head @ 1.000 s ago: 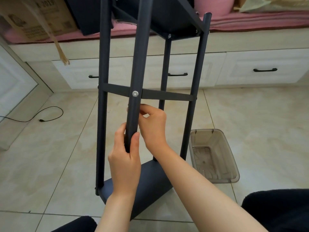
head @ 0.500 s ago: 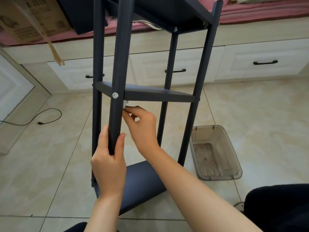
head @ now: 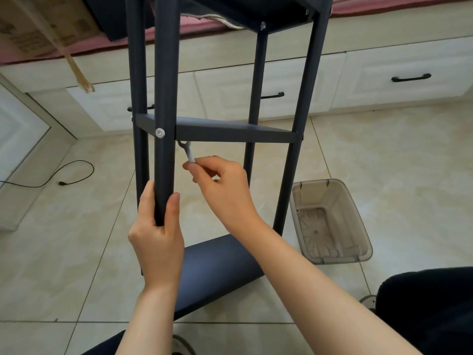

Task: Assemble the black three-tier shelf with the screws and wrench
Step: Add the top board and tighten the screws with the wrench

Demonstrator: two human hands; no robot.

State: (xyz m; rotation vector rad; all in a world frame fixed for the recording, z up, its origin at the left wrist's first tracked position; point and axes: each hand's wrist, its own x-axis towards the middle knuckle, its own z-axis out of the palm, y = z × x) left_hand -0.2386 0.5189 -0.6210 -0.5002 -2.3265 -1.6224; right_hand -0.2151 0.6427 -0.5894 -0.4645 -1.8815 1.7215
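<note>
I see beige marbled tile floor [head: 384,149], daylight glare on it. Along far wall, cream drawer unit [head: 358,80] with black bar handles [head: 411,78], pink cushion [head: 399,6] on top. Cardboard box [head: 38,24] at upper left, tape strip hanging. Black cable [head: 64,179] trails over floor at left. Clear plastic bin [head: 330,221] stands on tiles at right.

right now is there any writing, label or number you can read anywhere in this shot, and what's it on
Brown cardboard box at the upper left: dark printed lines on its side, too blurred to read.
Black metal three-tier shelf, small silver wrench, clear plastic bin, white drawers: no text visible.
So nothing can be quoted.
</note>
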